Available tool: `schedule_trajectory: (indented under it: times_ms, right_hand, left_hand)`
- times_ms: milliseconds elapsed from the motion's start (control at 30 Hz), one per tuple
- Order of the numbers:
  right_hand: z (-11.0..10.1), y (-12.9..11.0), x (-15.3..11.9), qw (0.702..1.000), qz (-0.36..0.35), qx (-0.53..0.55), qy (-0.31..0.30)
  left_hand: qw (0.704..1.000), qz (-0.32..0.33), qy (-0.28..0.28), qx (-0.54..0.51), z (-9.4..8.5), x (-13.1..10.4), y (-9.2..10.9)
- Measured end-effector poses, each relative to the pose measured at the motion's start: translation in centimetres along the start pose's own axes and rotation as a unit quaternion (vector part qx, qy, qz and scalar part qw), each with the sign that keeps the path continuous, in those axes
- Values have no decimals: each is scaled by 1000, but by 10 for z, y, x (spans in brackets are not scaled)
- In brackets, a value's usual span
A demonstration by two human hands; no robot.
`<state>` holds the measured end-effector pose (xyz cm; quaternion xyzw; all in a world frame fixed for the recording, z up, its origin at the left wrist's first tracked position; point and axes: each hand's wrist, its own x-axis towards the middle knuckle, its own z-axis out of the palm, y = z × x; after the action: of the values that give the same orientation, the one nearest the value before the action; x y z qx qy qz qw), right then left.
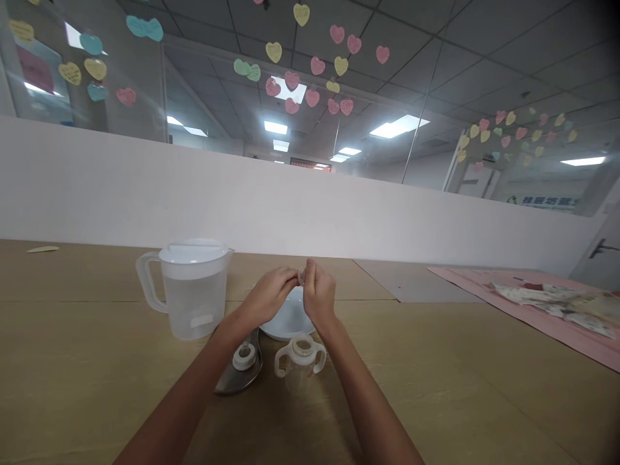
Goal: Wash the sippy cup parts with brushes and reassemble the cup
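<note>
My left hand [270, 296] and my right hand [320, 294] meet above a white bowl [285, 324], fingers closed. Between their fingertips is a small pale translucent piece [301, 278], mostly covered, so its kind does not show. Just below the bowl stands a clear baby bottle [300, 365] with two white handles and its top uncovered. To its left, a white bottle collar with a teat [244, 356] rests on a metal tray [235, 385]. My left forearm hides part of that tray.
A translucent lidded jug [194, 303] of clear liquid stands left of the bowl. On the right a pink mat [460, 281] carries patterned cloth [552, 303]. A low white wall [290, 206] with glass above it bounds the table's back. A thin pale strip [43, 249] lies far left.
</note>
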<state>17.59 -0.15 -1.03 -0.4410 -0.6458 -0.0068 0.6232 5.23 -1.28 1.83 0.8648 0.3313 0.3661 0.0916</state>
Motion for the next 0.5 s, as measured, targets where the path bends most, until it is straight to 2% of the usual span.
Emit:
schedule_trajectory:
  times_ms: [67, 233, 400, 500]
  right_hand:
    - [1, 0, -1, 1000, 2, 9, -3]
    - [0, -1, 0, 997, 41, 48, 37]
    - [-5, 1, 3, 999, 22, 28, 26]
    - [-16, 11, 12, 992, 59, 63, 88]
  left_hand:
    - [1000, -1, 3, 3, 0, 0, -1]
    - [1000, 4, 24, -12, -1, 1, -5]
    - [1000, -4, 18, -8, -2, 0, -7]
    - [1000, -22, -1, -13, -3, -1, -3]
